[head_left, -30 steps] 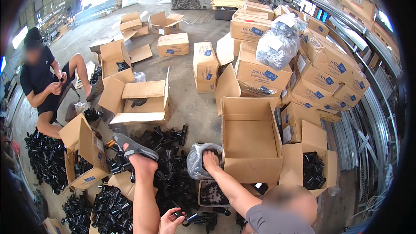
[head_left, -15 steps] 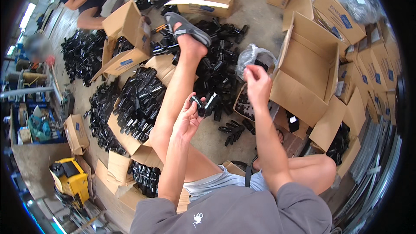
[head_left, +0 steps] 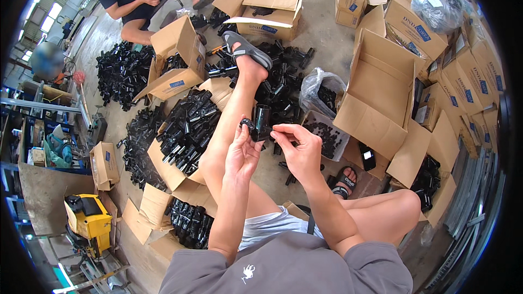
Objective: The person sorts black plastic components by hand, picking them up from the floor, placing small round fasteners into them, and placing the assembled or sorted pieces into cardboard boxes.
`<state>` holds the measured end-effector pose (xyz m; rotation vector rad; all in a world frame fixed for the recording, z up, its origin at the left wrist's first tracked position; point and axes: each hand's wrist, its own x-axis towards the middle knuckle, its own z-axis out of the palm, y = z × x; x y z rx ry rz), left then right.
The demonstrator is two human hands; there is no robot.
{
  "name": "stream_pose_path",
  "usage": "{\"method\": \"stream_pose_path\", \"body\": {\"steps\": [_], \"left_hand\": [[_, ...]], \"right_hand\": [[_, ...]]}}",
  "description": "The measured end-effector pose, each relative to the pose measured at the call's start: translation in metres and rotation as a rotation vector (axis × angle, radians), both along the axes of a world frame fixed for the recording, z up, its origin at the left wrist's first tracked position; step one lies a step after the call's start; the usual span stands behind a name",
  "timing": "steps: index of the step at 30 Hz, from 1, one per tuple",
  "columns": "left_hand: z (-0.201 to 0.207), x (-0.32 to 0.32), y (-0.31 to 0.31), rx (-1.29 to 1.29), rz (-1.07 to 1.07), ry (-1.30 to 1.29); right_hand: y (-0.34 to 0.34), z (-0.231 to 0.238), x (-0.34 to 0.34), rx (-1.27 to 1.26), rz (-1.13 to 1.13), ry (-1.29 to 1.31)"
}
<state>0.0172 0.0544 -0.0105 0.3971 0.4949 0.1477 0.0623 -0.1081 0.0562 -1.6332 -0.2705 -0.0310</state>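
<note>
My left hand (head_left: 243,152) grips a shiny black tubular fitting (head_left: 262,115) with a curved end, held above my lap. Close against its right side is my right hand (head_left: 300,149), thumb and fingertips pinched together. Whatever sits in that pinch is too small to make out. Just beyond, a shallow tray (head_left: 336,142) holds many small black pieces, and an opened clear plastic bag (head_left: 313,88) with more of them stands behind it. A heap of similar black fittings (head_left: 286,71) lies around my outstretched foot.
A large open carton (head_left: 381,84) stands at the right, near stacked cartons (head_left: 463,84). More black parts fill the flattened carton (head_left: 158,166) at left. A phone (head_left: 367,155) lies on cardboard. Another person (head_left: 133,0) sits far left. A yellow machine (head_left: 90,215) stands lower left.
My right hand has come left and down from beside the plastic bag to the fitting in my left hand. The view has shifted a little, and the fitting now points more upright.
</note>
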Motion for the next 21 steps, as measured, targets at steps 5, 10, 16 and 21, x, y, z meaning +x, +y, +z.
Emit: {"method": "stream_pose_path", "body": {"steps": [5,10,16,21], "left_hand": [[0.016,-0.012,-0.009,0.064,0.044,-0.016],[0.046,-0.017,-0.029,0.267,0.103,-0.078],[0.081,-0.022,-0.051,0.689,0.189,-0.255],[0.094,-0.029,-0.052,0.973,0.212,-0.311]], "right_hand": [[-0.006,0.000,-0.011,0.008,-0.007,-0.011],[-0.010,-0.019,-0.014,0.169,0.023,0.181],[-0.013,-0.022,-0.013,0.595,0.126,0.380],[-0.015,-0.023,-0.014,0.841,0.235,0.481]]}}
